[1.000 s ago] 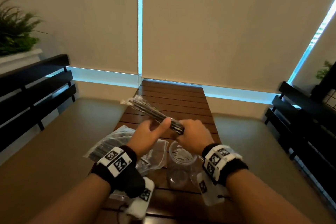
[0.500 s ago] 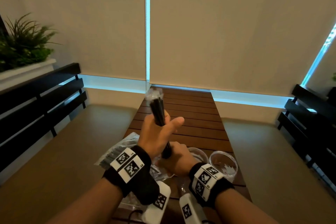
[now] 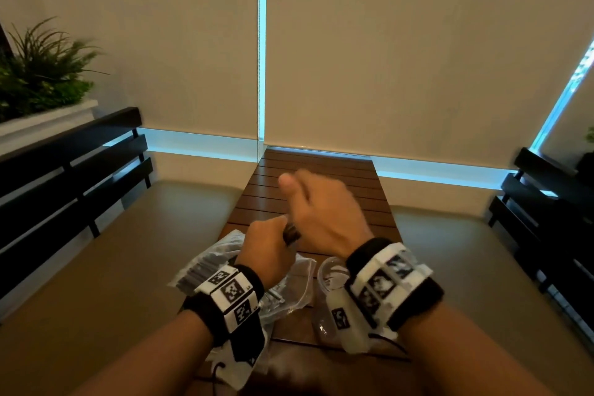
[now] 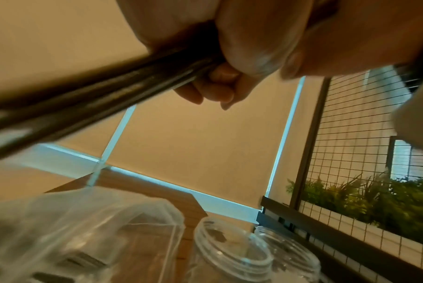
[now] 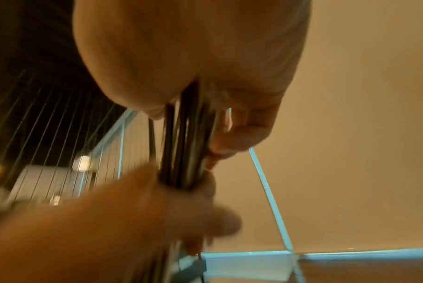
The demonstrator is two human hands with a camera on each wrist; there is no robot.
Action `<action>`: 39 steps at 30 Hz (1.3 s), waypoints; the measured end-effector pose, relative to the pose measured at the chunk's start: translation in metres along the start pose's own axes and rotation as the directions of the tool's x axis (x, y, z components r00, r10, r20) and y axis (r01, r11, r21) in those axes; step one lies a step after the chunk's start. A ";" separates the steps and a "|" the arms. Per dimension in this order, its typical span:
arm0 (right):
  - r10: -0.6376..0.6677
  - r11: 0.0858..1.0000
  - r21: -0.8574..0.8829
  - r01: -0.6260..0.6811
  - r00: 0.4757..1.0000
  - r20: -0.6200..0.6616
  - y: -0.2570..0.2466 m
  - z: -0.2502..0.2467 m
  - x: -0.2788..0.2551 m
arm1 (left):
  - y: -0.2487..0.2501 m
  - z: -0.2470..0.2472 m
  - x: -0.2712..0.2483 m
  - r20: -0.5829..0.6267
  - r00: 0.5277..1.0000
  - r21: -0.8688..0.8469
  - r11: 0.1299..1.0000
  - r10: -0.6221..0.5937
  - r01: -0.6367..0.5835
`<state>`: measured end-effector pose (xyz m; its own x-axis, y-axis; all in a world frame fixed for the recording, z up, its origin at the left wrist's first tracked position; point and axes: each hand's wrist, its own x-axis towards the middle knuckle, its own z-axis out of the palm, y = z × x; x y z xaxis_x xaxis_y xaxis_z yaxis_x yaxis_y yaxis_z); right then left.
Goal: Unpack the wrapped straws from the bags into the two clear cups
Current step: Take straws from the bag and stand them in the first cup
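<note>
We grip a bundle of straws in both hands, left hand and right hand, above the cups. The straws seem light, stiff and slippery; mid-length holds suit best.

The straws were black in glossy wrappers. The bags and cups were clear. Wristbands were black with white-and-black checkered markers. The slatted table was reddish brown; the blinds were beige.
</note>
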<state>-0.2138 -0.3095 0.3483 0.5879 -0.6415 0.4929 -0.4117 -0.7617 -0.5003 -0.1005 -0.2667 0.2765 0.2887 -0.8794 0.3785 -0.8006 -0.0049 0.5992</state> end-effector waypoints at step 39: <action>0.626 0.640 -0.744 -0.195 0.693 0.357 0.125 0.012 -0.078 | -0.014 0.025 0.010 0.016 0.976 -0.329 0.921 -0.217 0.210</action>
<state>-0.3027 -0.3532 0.2390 0.3984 -0.8891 -0.2255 -0.8956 -0.4301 0.1133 -0.1001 -0.2873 0.2541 0.4472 -0.8648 0.2284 -0.5034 -0.0323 0.8634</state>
